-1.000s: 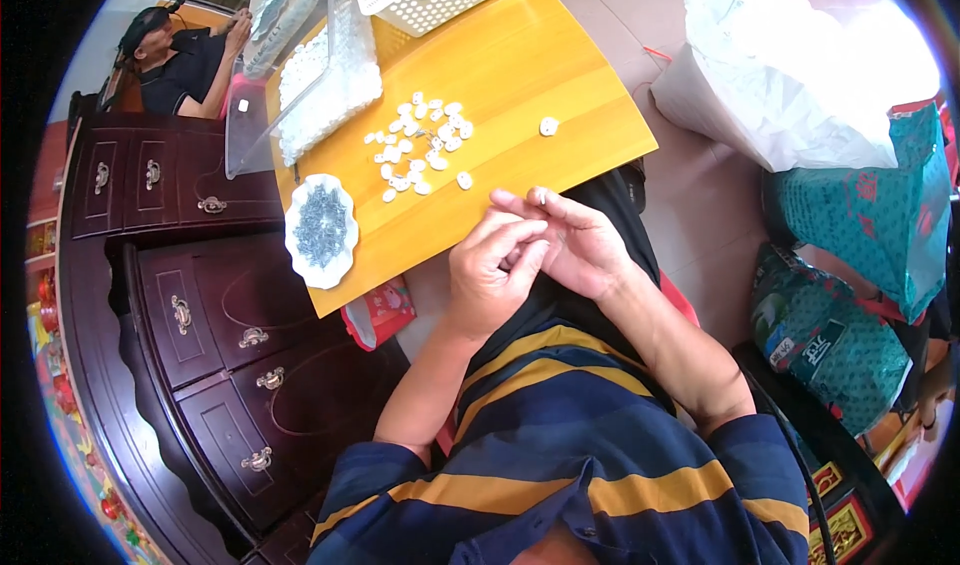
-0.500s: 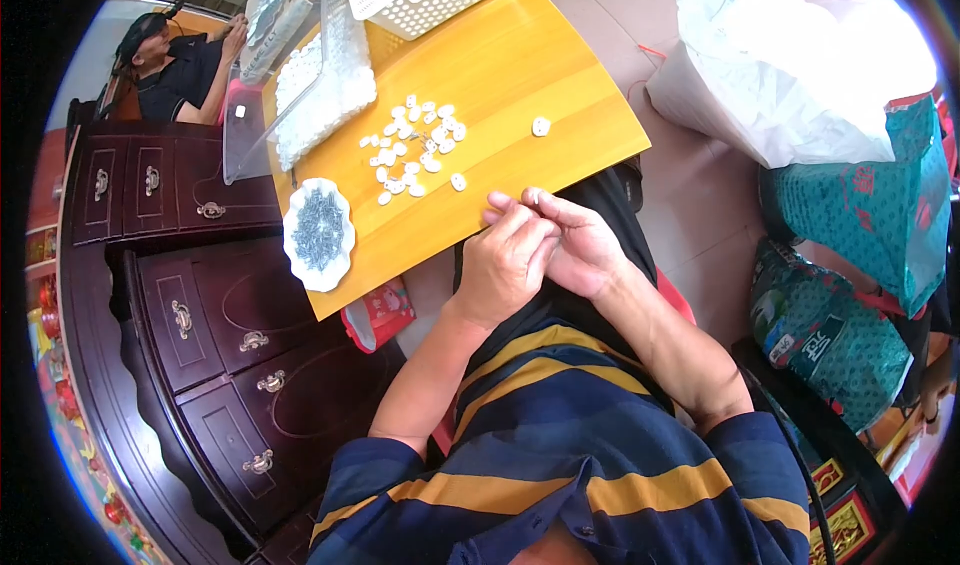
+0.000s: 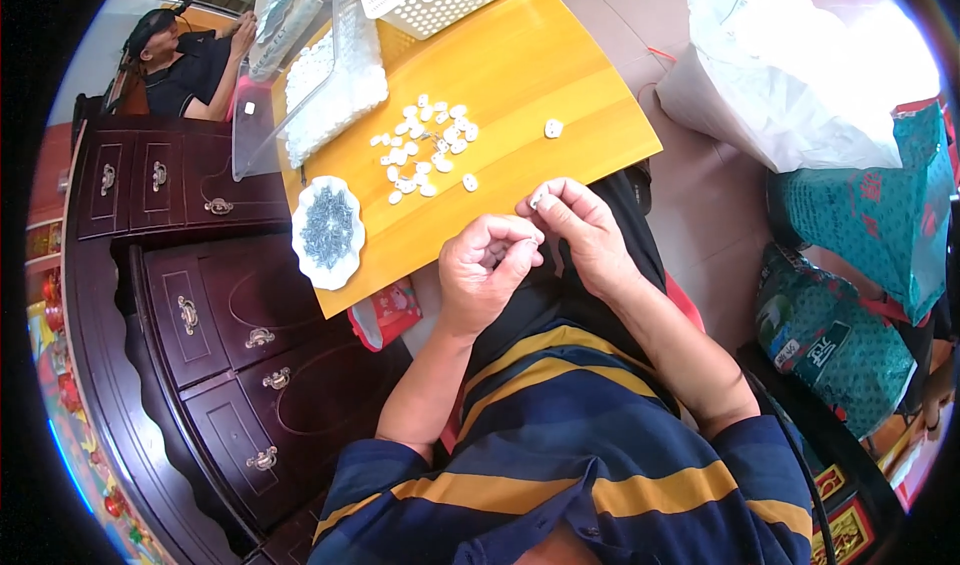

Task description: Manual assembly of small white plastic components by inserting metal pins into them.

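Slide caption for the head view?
Right hand holds a small white piece beside the left hand, near white pieces scattered on a wooden table.

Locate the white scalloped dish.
In the head view, the dish sits at the near left corner of the table, lower left of the scattered white pieces.

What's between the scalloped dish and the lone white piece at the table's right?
A loose scatter of small white pieces on the yellow tabletop, between dish and lone piece; head view.
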### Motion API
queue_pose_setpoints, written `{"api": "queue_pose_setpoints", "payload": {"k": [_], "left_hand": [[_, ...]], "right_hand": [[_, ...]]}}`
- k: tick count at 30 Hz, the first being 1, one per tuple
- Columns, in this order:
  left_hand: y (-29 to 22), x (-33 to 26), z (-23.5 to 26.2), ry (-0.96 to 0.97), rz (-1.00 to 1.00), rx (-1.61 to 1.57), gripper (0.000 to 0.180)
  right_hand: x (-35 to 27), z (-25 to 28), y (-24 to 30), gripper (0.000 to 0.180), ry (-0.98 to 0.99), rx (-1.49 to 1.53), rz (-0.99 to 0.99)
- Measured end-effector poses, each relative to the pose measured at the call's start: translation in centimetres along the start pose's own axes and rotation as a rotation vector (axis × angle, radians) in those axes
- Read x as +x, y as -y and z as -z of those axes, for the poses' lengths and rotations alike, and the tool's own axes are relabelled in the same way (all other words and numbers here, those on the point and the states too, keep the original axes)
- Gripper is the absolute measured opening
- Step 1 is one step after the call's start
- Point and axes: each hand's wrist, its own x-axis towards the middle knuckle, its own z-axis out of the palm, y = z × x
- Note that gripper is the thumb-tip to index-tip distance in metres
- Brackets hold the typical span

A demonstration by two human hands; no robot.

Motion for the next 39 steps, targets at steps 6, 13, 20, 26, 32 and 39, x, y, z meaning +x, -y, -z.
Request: {"api": "queue_pose_setpoints", "payload": {"k": [6, 13, 20, 26, 32, 39], "left_hand": [[-0.1, 0.4, 1.2, -0.075, -0.065, 0.062, 0.015], [-0.3, 0.6, 2.4, -0.152, -0.008, 0.063, 0.022], [-1.3, 1.4, 2.7, -0.084, -0.096, 0.348, 0.032], [-1.7, 1.6, 2.8, -0.032, -0.14, 0.516, 0.033], [-1.5, 1.6, 2.8, -0.009, -0.138, 0.545, 0.032], [-1.3, 1.4, 2.9, -0.003, -0.116, 0.527, 0.032]], "right_hand": [[0.0, 0.2, -0.3, 0.017, -0.01, -0.383, 0.145], [-0.1, 0.3, -0.8, 0.015, -0.006, -0.631, 0.136], [-0.2, 0.2, -0.9, 0.016, 0.018, -0.696, 0.165], [-0.3, -0.2, -0.5, 0.016, 0.026, -0.836, 0.234], [-0.3, -0.2, -0.6, 0.015, 0.03, -0.861, 0.239], [-0.4, -0.3, -0.5, 0.016, 0.024, -0.88, 0.242]]}}
